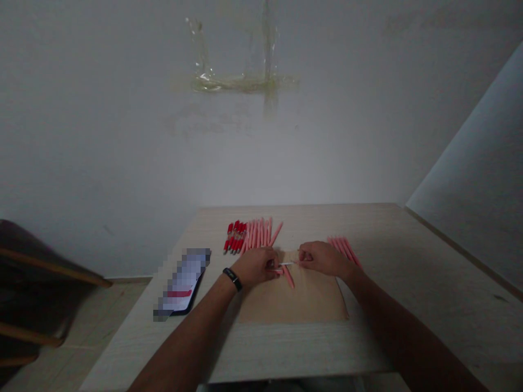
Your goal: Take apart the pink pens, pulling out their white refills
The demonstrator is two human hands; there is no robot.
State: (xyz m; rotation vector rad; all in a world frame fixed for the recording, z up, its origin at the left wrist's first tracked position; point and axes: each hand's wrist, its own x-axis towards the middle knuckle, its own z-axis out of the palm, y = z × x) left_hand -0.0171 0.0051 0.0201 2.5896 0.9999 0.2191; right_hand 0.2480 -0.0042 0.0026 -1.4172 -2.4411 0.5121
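Note:
My left hand [256,267] is closed on a pink pen barrel [288,276] that lies slanted on a brown paper sheet [298,299]. My right hand [322,258] pinches a thin white refill [286,264] whose other end reaches my left hand's fingers. Behind the left hand lies a row of pink pen barrels [261,233], with a bunch of red pen parts [235,237] to their left. A second group of pink barrels [345,248] sits just behind my right wrist.
A phone [183,283] lies on the wooden table [408,272] to the left of my left arm, which wears a black wristband [232,278]. A white wall rises behind the table. A dark wooden chair [36,288] stands on the far left.

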